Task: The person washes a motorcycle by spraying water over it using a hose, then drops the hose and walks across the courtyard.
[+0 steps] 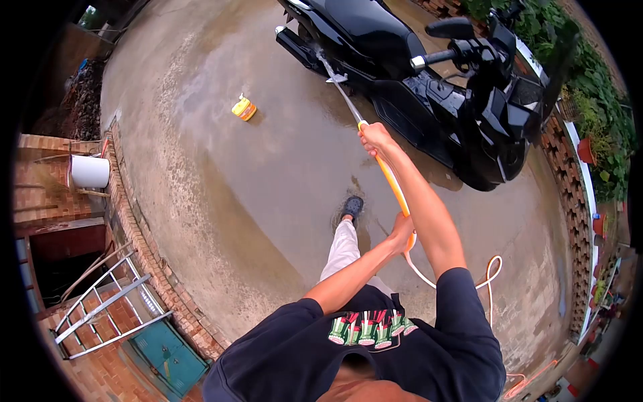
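Right hand [376, 138]: fingers curled closed round the front end of the yellow-orange hose [394, 182], arm stretched forward.
Left hand [403, 231]: wrapped round the same hose, nearer the torso; finger detail partly hidden.
Hose: in front of the body, slanting between the 2 hands; a thin white line [494, 271] loops on the ground to the right.
Water jet [343, 92]: leaves the front end, reaches the scooter's rear lower side near the exhaust [295, 47].
Scooter [395, 80]: black, ahead and to the right, upright, handlebar end toward the right.
Foot: 1 dark clog [353, 206] on wet concrete [268, 174], below a pale trouser leg [340, 248].
Container [244, 108]: yellow-orange, on the concrete, left of the scooter, well apart from both hands.
Left edge: white bucket [90, 171], metal ladder [110, 308], teal panel [169, 358].
Right edge: potted plants [587, 151] along a low brick wall [561, 157].
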`<state>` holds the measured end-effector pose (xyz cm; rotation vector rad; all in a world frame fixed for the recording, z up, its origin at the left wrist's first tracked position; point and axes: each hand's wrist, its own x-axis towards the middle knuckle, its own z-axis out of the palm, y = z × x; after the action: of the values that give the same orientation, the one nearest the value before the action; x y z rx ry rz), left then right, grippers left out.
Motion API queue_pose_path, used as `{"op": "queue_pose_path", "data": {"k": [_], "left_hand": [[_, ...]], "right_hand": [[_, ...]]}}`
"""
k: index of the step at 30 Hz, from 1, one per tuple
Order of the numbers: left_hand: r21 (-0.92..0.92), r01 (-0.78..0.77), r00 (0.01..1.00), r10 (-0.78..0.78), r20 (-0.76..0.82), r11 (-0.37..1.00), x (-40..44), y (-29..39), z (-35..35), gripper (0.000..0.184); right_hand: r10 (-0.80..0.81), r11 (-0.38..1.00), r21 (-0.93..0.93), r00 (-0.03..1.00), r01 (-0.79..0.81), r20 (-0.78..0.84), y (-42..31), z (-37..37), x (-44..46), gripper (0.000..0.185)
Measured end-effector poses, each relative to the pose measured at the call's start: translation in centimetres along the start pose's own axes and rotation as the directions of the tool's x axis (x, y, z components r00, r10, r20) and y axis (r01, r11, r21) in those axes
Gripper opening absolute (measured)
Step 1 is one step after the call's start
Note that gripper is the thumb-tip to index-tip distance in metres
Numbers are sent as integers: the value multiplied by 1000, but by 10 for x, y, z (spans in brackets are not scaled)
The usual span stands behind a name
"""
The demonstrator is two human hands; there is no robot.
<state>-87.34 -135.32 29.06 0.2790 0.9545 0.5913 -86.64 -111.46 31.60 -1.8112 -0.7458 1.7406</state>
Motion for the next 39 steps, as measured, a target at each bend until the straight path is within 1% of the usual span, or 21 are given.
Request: {"op": "queue_pose_path", "data": {"k": [2,4,5,7,8,9,11,13,14,16,17,18,19,22,24,25,27,30,33,37,39], "left_hand": [[12,9,1000,-9,-26,1000,46,50,-10,15],[-57,-85,993,80,-84,995,77,90,-10,19],[-56,-80,993,75,-87,995,86,113,-6,19],[-139,-96,990,81,-114,986,99,158,4,23],[-140,-92,990,76,-116,986,116,161,-2,23],[-138,-90,995,81,-63,986,135,159,-9,24],[-138,-83,997,83,-13,987,160,158,-16,24],[-82,-84,995,79,-59,993,177,163,-18,24],[-64,-83,994,78,-76,994,184,167,-19,24],[-90,-59,998,56,-39,994,197,176,-21,26],[-98,-49,999,47,-28,994,200,183,-20,27],[-147,-81,997,83,5,986,196,201,-11,27],[-197,-113,992,122,36,974,194,213,-6,27],[-136,-126,990,134,51,983,203,213,-10,28],[-129,-121,992,124,16,984,206,211,-7,28],[-123,-116,993,114,-18,986,208,211,-7,27],[-110,-85,996,84,-12,990,209,214,-12,27],[-116,-36,999,36,-5,993,214,218,-20,25],[-130,-23,1000,20,-22,991,212,213,-19,24],[-85,-32,996,25,-86,996,211,212,-18,25],[-71,-37,998,33,-50,997,218,211,-26,25]], "right_hand": [[-35,999,21,997,34,64,-43,9,51,23],[-44,999,24,997,43,65,-88,18,77,23],[-61,998,23,996,60,58,-107,20,90,22],[-63,998,25,996,62,65,-125,21,129,23],[-70,997,23,995,69,72,-130,22,146,24],[-63,998,23,995,62,74,-131,19,166,24],[38,999,6,999,-38,25,-135,9,194,23],[59,998,-3,998,-59,18,-143,4,212,23],[51,998,-30,999,-51,13,-150,3,214,23],[50,997,-55,999,-49,11,-163,7,220,24],[6,999,-49,999,-4,42,-170,12,221,24],[-37,998,-41,997,40,72,-173,14,226,25],[-35,998,-40,997,38,73,-176,15,229,25],[-32,999,-28,996,34,77,-175,13,240,26],[45,999,-24,997,-44,62,-173,7,248,26],[47,999,-24,997,-46,59,-170,7,252,26],[4,999,-36,995,0,104,-176,11,247,26],[-34,998,-42,994,38,100,-182,19,245,26],[25,999,-42,998,-23,58,-175,14,252,26],[22,997,-68,999,-19,47,-177,15,248,26],[-82,996,-22,993,84,83,-185,19,239,26]]}}
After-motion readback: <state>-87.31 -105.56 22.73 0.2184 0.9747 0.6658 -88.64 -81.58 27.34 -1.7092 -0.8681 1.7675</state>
